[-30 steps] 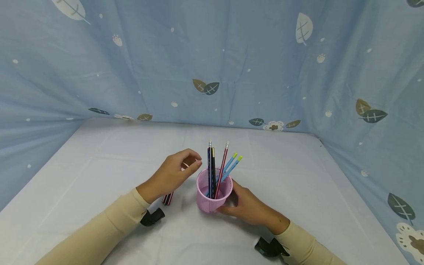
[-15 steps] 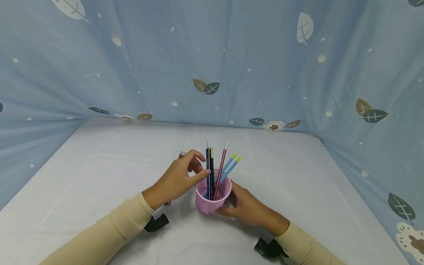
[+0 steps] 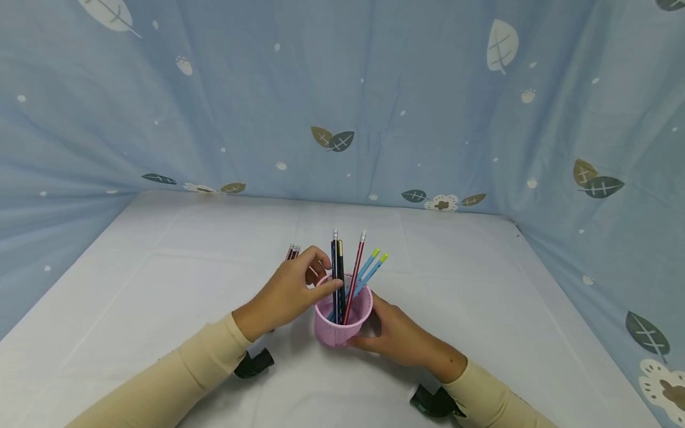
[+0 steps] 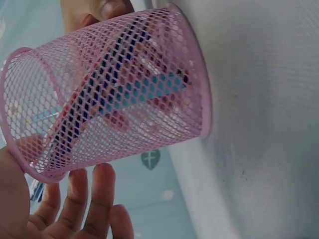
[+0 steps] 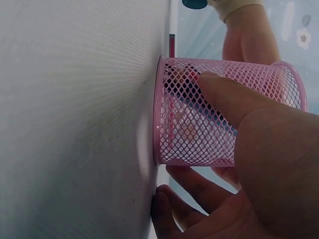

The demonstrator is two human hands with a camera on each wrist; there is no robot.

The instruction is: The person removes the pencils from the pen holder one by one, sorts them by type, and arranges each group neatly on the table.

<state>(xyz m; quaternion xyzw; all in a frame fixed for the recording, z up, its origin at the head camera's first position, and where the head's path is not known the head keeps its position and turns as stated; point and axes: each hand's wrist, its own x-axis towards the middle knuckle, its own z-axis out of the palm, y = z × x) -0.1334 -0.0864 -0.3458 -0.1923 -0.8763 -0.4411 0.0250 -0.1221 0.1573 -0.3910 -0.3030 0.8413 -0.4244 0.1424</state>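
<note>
A pink mesh pencil cup [image 3: 334, 337] stands upright on the white table. My right hand [image 3: 401, 336] grips it from the right, the thumb [image 5: 219, 92] pressed to the mesh. Inside lean dark pencils [image 3: 338, 267], a red pencil [image 3: 355, 267] and two light-blue pencils [image 3: 370, 274] with yellow ends. At the cup's left rim is my left hand [image 3: 286, 291]; its thumb crosses in front of the dark pencils, and its index finger is beside them. In the left wrist view the loosely spread fingers [image 4: 102, 189] are outside the mesh.
Dark red pencils [image 3: 292, 251] with silver ends lie on the table behind my left hand, partly hidden. A blue leaf-print curtain [image 3: 342, 89] surrounds the white tabletop [image 3: 471, 285]. Black wrist straps [image 3: 254, 362] sit at both cuffs.
My left hand has moved right to the cup rim and the dark pencils, uncovering the ends of the red pencils behind it. The cup has shifted slightly left, still gripped by my right hand.
</note>
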